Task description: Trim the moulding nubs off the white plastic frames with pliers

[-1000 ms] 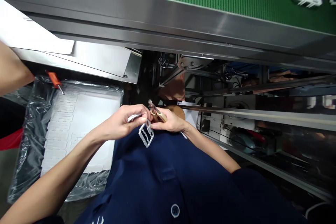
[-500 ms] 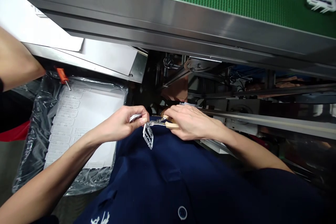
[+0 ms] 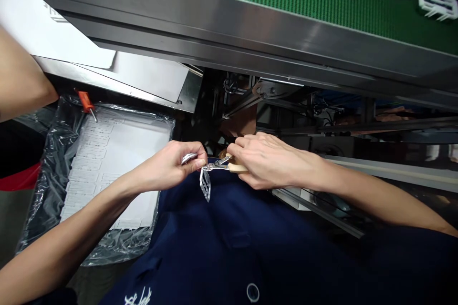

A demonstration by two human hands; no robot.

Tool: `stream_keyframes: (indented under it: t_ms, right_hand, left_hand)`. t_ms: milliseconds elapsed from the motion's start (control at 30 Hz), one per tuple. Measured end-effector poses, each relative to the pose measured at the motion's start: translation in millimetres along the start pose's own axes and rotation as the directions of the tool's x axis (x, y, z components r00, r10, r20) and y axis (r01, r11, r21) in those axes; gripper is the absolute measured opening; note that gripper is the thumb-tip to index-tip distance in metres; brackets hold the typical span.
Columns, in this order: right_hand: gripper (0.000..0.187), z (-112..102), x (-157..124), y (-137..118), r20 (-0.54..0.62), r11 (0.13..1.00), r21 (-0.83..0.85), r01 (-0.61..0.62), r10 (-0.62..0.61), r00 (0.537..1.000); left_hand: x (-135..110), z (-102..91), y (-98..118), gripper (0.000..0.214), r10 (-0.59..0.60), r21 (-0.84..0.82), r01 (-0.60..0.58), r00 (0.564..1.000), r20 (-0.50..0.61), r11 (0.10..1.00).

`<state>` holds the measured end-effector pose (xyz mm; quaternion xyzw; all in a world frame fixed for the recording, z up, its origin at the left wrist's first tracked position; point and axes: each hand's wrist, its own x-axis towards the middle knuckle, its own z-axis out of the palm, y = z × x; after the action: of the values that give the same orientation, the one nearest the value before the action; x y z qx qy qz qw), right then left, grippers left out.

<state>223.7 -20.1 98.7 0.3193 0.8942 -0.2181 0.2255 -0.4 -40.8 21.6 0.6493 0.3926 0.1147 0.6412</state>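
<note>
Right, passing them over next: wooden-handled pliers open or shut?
Cannot tell: the right hand wraps the pliers, and their thin metal nose shows no clear gap.

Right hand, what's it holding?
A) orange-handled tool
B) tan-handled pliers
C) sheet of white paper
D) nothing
B: the right hand wraps the tan handle of the pliers, whose metal tips reach the white frame part.
</note>
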Motion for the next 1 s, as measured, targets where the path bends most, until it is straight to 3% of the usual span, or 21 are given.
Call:
stream_keyframes:
  t_ms: [167, 367, 567, 667, 800, 900, 1000]
  right_hand:
    - [0.009, -13, 2, -1, 0.017, 0.999, -0.03, 0.031, -0.03, 0.999]
    - [0.01, -19, 18, 1, 0.102, 0.997, 0.072, -0.016, 0.008, 0.995]
    - [0.016, -2, 12, 23, 0.132, 0.951, 0.283, -0.124, 0.089, 0.987]
    - [0.023, 17, 1, 37, 0.123, 0.896, 0.384, -0.223, 0.189, 0.974]
    - [0.022, 42, -7, 40, 0.098, 0.818, 0.448, -0.361, 0.356, 0.929]
    - [0.014, 55, -6, 31, -0.035, 0.828, 0.464, -0.315, 0.373, 0.927]
    - [0.013, 63, -3, 23, -0.18, 0.874, 0.428, -0.23, 0.332, 0.926]
  left_hand:
    - [3, 3.0, 2, 0.016, -0.001, 0.012, 0.001, 1.0, 0.01, 1.0]
    - [3, 8.2, -6, 0.016, -0.012, -0.058, 0.011, 1.0, -0.005, 0.998]
    - [-1, 18.1, -11, 0.023, -0.105, -0.244, 0.077, 0.989, -0.102, 0.967]
    - [-1, 27.1, -17, 0.023, -0.105, -0.369, 0.063, 0.99, -0.093, 0.927]
    - [2, 40.9, -35, 0.042, -0.19, -0.598, 0.111, 0.979, -0.071, 0.794]
    - [5, 47.8, -48, 0.04, -0.25, -0.804, 0.08, 0.964, -0.086, 0.589]
    - [9, 50.9, -52, 0.042, -0.214, -0.919, -0.011, 0.971, -0.104, 0.395]
